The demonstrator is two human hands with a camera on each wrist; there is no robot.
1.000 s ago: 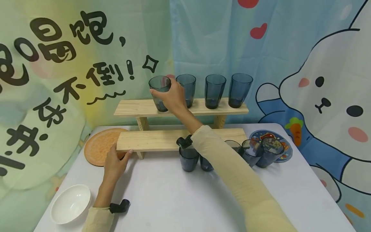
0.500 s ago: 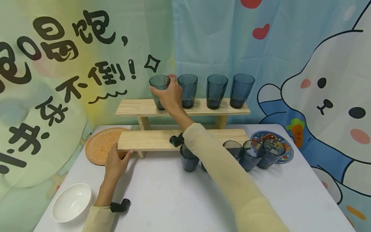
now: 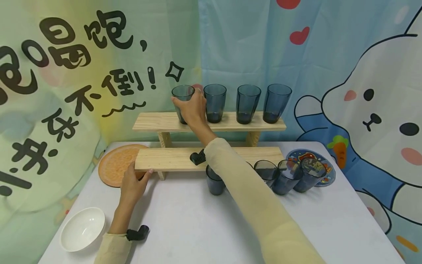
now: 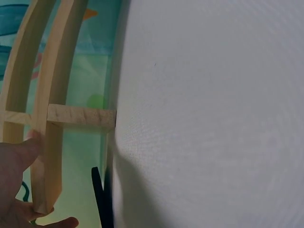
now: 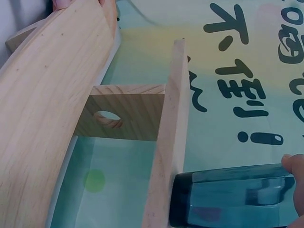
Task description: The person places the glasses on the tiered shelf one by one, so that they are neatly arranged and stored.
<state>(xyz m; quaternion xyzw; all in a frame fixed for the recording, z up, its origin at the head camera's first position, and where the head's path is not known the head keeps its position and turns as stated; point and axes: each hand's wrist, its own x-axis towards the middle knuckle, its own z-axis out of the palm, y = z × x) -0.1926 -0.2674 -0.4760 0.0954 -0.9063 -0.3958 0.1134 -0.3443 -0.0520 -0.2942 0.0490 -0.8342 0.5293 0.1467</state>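
My right hand (image 3: 192, 110) holds a blue-tinted drinking glass (image 3: 182, 93) upright at the left of the upper wooden shelf board (image 3: 151, 121). In the right wrist view the base of this glass (image 5: 232, 195) meets the board, and a thumb lies near its rim. Three matching glasses stand to its right: one glass (image 3: 215, 102) close by, then a second glass (image 3: 248, 103) and a third glass (image 3: 277, 102). My left hand (image 3: 132, 187) grips the left end of the lower shelf board (image 3: 171, 160), thumb on its front edge in the left wrist view.
Several more glasses (image 3: 286, 180) stand on the white table (image 3: 184, 227) at right, partly behind my right sleeve (image 3: 244, 187). An orange round mat (image 3: 113, 167) lies back left, a white bowl (image 3: 83, 230) front left, and a patterned blue round mat (image 3: 326, 176) at right.
My right hand has moved the glass slightly back from the upper board's front edge, and my right forearm has shifted left. My left hand keeps its place on the lower board.
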